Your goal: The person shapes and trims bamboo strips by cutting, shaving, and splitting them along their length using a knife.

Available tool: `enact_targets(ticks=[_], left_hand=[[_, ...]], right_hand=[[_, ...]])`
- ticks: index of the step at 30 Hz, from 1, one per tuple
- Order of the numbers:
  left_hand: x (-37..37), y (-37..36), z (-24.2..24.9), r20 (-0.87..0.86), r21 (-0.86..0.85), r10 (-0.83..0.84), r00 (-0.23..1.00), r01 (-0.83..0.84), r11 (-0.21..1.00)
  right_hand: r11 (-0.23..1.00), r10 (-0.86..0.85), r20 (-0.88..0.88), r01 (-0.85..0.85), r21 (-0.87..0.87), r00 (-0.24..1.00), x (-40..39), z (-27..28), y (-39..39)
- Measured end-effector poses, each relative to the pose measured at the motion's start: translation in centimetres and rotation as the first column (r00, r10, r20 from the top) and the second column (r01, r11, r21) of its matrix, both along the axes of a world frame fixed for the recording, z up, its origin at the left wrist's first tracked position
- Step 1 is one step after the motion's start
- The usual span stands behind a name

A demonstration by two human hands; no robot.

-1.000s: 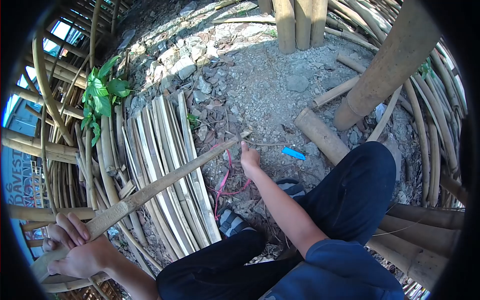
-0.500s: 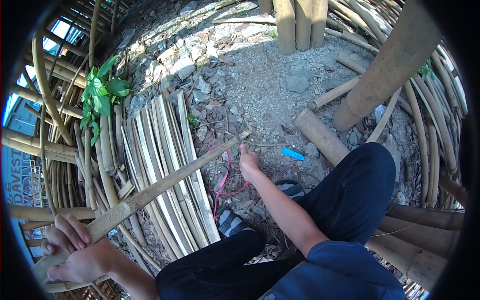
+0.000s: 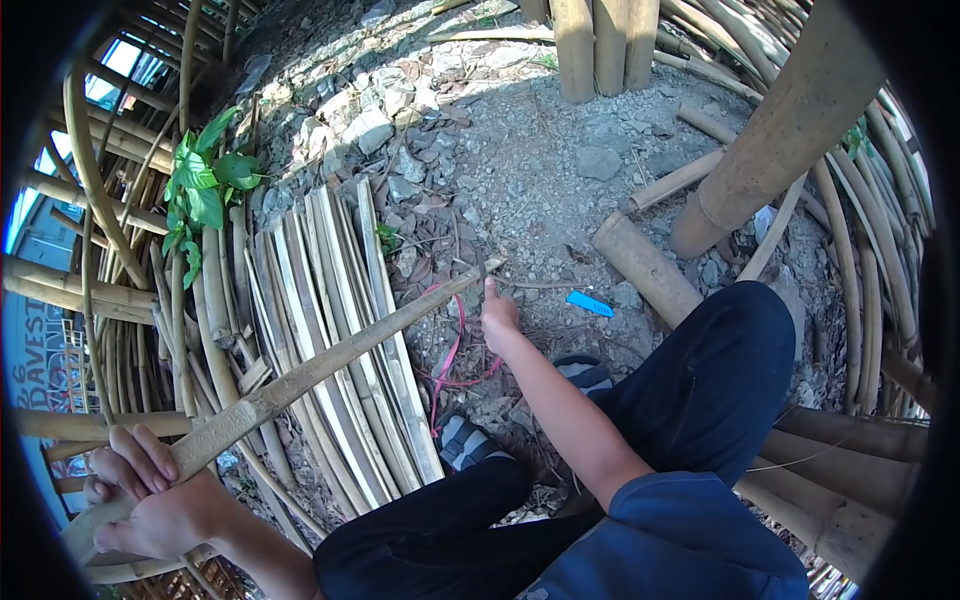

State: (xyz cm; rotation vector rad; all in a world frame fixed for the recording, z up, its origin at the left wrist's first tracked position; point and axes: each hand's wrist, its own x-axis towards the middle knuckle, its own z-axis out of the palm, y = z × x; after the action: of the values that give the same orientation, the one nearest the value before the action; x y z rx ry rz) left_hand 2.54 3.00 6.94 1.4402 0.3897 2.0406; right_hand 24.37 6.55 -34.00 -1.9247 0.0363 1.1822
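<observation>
My left hand point(image 3: 150, 495) is wrapped round the near end of a long bamboo strip point(image 3: 330, 372) at the lower left. The strip slants up to the right, over a row of split bamboo slats point(image 3: 330, 310) lying on the ground. Near the strip's far end my right hand point(image 3: 498, 318) is closed, thumb pointing up, on a knife point(image 3: 482, 268) whose dark blade touches or crosses the strip; its handle is hidden in the fist. A pink string point(image 3: 452, 352) lies on the ground left of my right hand.
A blue object point(image 3: 590, 303) lies on the gravel right of my right hand. Farther right are a cut bamboo piece point(image 3: 645, 268) and a thick upright pole point(image 3: 770, 140). A leafy plant point(image 3: 200, 180) and stacked bamboo point(image 3: 90, 290) stand at left.
The view has shifted very slightly. Both hands keep their holds, and the blade stands a little more upright against the strip's far end.
</observation>
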Motion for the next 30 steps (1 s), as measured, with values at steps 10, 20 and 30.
enact_targets(ticks=[10,20,30], left_hand=[[0.1,0.1,0.0,-0.003,0.018,-0.053,0.999,0.053,0.998],[-0.6,0.5,-0.2,-0.003,-0.009,-0.040,0.999,0.040,0.999],[-1.5,0.3,-0.5,-0.011,0.015,-0.082,0.997,0.082,0.996]], right_hand=[[0.987,0.135,0.024,-0.136,0.083,0.991,0.1,-1.6,-0.4],[0.899,0.113,0.104,-0.146,0.413,0.988,-4.2,5.7,-2.4],[0.983,0.139,0.108,-0.150,0.105,0.984,-0.3,-1.2,-1.5]])
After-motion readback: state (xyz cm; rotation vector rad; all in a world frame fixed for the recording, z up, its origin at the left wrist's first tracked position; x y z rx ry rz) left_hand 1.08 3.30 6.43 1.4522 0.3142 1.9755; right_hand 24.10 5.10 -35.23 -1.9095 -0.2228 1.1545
